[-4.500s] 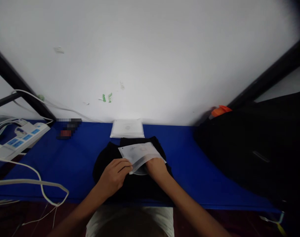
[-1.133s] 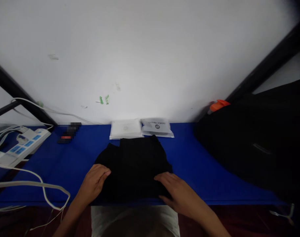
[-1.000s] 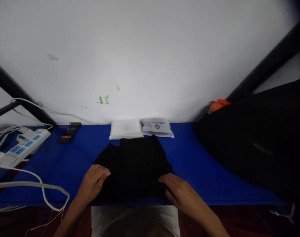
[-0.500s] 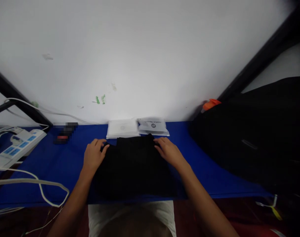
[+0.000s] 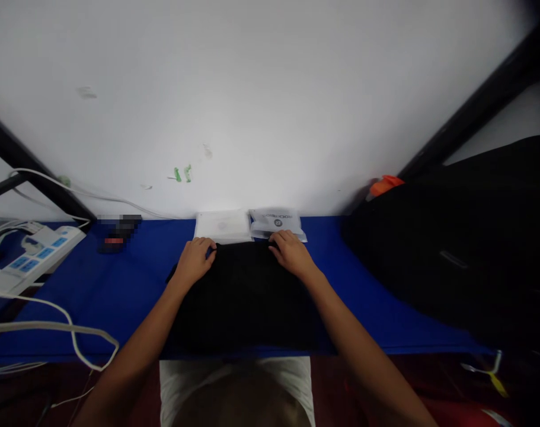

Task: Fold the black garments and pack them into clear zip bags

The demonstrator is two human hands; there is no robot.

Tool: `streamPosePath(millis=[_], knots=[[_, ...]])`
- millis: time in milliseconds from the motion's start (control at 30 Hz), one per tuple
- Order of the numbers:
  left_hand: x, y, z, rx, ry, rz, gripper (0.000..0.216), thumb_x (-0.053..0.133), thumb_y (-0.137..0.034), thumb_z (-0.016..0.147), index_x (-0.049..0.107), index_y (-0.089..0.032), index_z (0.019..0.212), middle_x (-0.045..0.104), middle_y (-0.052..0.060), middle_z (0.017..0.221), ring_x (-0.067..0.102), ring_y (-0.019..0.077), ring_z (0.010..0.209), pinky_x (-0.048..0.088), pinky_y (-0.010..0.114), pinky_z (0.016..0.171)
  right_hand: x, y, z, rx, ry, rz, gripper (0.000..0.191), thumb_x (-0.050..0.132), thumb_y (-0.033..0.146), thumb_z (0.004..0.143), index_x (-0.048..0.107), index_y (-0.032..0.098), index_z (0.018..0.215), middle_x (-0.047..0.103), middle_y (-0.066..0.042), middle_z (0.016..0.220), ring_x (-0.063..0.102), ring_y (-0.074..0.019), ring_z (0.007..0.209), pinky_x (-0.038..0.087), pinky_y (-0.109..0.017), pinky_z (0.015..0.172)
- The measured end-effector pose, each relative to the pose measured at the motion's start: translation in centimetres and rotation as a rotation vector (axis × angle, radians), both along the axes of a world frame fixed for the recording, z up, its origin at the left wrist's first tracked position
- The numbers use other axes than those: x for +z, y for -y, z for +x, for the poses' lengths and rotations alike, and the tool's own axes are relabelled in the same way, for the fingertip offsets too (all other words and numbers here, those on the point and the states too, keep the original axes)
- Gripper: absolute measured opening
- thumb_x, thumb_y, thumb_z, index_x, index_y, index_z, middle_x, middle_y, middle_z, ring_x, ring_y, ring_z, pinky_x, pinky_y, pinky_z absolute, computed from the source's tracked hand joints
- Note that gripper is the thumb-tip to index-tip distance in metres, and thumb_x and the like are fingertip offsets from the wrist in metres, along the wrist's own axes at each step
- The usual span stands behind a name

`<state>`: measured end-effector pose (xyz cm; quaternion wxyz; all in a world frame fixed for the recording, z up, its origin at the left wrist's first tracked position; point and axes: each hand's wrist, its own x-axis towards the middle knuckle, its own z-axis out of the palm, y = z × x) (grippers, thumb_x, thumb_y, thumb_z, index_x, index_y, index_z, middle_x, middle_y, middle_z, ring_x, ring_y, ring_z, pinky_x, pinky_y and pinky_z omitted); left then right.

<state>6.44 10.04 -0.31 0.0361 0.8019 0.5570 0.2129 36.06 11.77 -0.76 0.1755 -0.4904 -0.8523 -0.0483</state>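
A piece of black cloth (image 5: 247, 296), seemingly a folded garment, lies on the blue table cover (image 5: 118, 296) right in front of me. Its far left corner is pinched in my left hand (image 5: 195, 259), fingers curled over the edge. My right hand (image 5: 291, 252) grips the far right corner the same way. Just beyond the cloth's far edge lie a white flat packet (image 5: 223, 225) and a translucent plastic pouch (image 5: 277, 223) with dark lettering. The tip of my right hand overlaps the pouch's near edge from this view. Folds within the black cloth are too dark to make out.
A white power strip (image 5: 38, 258) with tangled white cables (image 5: 51, 326) occupies the left. A pixelated dark object (image 5: 118, 233) lies near the wall. On the right, a large black bag (image 5: 451, 249) covers much of the table, with something orange (image 5: 386, 185) behind it.
My left hand has moved right and slightly up, from the cloth's outer left side to its far left corner. My right hand has shifted slightly left and up, still gripping the cloth.
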Motion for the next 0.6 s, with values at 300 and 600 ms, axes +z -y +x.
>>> streamPosePath(millis=[300, 600], knots=[[0.9, 1.4, -0.1, -0.072, 0.126, 0.029, 0.012, 0.055, -0.014, 0.086, 0.060, -0.020, 0.095, 0.069, 0.005, 0.097, 0.062, 0.0225, 0.095, 0.044, 0.037, 0.086, -0.4, -0.7, -0.3, 0.042, 0.010, 0.015, 0.047, 0.040, 0.001, 0.086, 0.058, 0.015, 0.126, 0.067, -0.013, 0.101, 0.054, -0.0290, 0.101, 0.042, -0.046, 0.095], [1.3, 8.3, -1.2, -0.323, 0.115, -0.118, 0.010, 0.059, -0.022, 0.088, 0.064, -0.024, 0.096, 0.069, 0.001, 0.091, 0.062, 0.0200, 0.092, 0.041, 0.041, 0.095, -1.0, 8.8, 2.8, 0.132, -0.197, 0.044, 0.026, 0.047, 0.012, 0.092, 0.066, 0.019, 0.106, 0.063, -0.011, 0.098, 0.055, -0.0258, 0.094, 0.049, -0.043, 0.081]])
